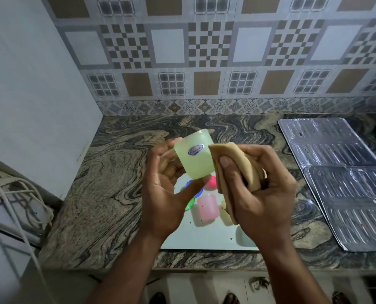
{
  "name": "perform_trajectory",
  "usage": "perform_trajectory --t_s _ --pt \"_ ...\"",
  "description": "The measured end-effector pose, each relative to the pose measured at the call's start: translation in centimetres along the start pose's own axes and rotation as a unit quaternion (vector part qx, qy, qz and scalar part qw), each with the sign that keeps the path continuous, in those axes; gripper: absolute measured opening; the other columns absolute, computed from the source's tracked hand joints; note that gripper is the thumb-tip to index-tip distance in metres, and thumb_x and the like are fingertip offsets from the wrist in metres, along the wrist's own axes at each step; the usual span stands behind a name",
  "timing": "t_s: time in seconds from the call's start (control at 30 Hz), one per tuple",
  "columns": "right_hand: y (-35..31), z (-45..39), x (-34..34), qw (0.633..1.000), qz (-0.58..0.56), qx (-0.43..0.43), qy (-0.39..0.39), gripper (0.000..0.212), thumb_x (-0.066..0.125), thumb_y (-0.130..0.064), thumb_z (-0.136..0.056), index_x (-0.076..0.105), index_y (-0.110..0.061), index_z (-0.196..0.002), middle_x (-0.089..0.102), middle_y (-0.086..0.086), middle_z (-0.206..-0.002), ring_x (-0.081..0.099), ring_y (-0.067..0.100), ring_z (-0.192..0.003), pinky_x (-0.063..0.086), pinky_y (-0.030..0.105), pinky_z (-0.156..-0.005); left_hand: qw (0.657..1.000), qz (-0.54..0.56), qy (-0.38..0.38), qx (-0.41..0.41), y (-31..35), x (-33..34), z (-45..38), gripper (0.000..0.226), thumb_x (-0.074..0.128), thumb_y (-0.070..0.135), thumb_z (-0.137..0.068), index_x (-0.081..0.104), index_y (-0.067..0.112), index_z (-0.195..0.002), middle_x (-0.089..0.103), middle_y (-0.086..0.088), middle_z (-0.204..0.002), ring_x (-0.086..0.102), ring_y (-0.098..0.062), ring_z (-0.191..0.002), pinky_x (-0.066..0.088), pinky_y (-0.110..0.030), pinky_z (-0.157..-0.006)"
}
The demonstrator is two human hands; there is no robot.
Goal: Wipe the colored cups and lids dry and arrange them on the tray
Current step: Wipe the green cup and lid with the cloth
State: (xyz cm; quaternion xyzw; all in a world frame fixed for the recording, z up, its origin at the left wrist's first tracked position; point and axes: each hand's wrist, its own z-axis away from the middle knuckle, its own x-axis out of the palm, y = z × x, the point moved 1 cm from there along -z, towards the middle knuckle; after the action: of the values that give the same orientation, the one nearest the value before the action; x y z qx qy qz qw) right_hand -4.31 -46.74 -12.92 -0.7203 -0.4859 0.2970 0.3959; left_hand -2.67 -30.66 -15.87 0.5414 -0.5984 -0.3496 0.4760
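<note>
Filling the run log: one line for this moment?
left hand: holds yellow cup | right hand: grips cloth beside it | pink cup: on tray

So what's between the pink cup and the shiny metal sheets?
In the head view, the right hand with its tan cloth covers most of that stretch; beyond it, bare stone counter.

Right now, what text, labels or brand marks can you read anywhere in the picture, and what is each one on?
"Hawaii", in blue script on an oval sticker on the side of the pale yellow-green cup held by the left hand; slightly blurred, so the spelling is my best reading.
No other text is visible in this view.
</note>
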Motion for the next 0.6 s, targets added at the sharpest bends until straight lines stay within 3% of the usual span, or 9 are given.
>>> perform_trajectory --t_s 0.13,0.2,0.33,0.47,0.6 --pt "0.3 0.2 0.2 0.999 -0.006 0.031 -0.017 0.01 0.08 -0.024 -0.092 0.073 -0.02 -0.099 0.075 -0.014 -0.082 0.069 0.007 -0.065 0.056 0.028 -0.06 0.994 0.084 -0.037 -0.054 1.1 0.4 0.3 0.059 0.081 0.011 -0.077 0.048 0.021 -0.125 0.067 -0.015 -0.127 0.067 -0.027 -0.113 0.057 -0.04 -0.092" --pt "0.4 0.3 0.3 0.999 -0.023 0.047 0.003 0.009 0.079 -0.022 -0.092 0.073 -0.02 -0.099 0.074 -0.012 -0.08 0.067 0.006 -0.064 0.054 0.025 -0.06 0.992 0.099 0.018 -0.08 1.3 0.7 0.1 0.048 0.081 0.021 -0.078 0.051 0.018 -0.115 0.07 -0.014 -0.119 0.069 -0.028 -0.108 0.057 -0.046 -0.09" --pt "0.3 0.1 0.1 0.99 -0.072 0.089 0.081 0.006 0.076 -0.017 -0.098 0.072 -0.02 -0.094 0.067 -0.016 -0.074 0.057 -0.002 -0.063 0.048 0.016 -0.059 0.99 0.079 0.088 -0.081 1.1 1.2 -0.1 0.049 0.085 0.028 -0.076 0.05 0.011 -0.105 0.069 -0.018 -0.111 0.072 -0.031 -0.1 0.057 -0.054 -0.09" --pt "-0.2 0.1 0.4 0.984 -0.087 0.118 0.104 0.011 0.074 -0.021 -0.098 0.069 -0.015 -0.09 0.063 -0.016 -0.068 0.053 -0.004 -0.058 0.046 0.014 -0.055 0.988 0.089 0.106 -0.075 0.7 1.9 0.5 0.053 0.086 0.026 -0.073 0.051 0.006 -0.107 0.069 -0.019 -0.111 0.075 -0.022 -0.098 0.061 -0.039 -0.086" --pt "-0.5 0.8 1.2 0.984 -0.07 0.117 0.116 0.019 0.077 -0.029 -0.096 0.065 -0.017 -0.087 0.062 -0.014 -0.068 0.053 0.001 -0.059 0.046 0.021 -0.056 0.988 0.075 0.124 -0.061 0.4 2.6 1.2 0.054 0.088 0.024 -0.072 0.048 0.0 -0.101 0.061 -0.04 -0.115 0.072 -0.023 -0.094 0.061 -0.031 -0.081"
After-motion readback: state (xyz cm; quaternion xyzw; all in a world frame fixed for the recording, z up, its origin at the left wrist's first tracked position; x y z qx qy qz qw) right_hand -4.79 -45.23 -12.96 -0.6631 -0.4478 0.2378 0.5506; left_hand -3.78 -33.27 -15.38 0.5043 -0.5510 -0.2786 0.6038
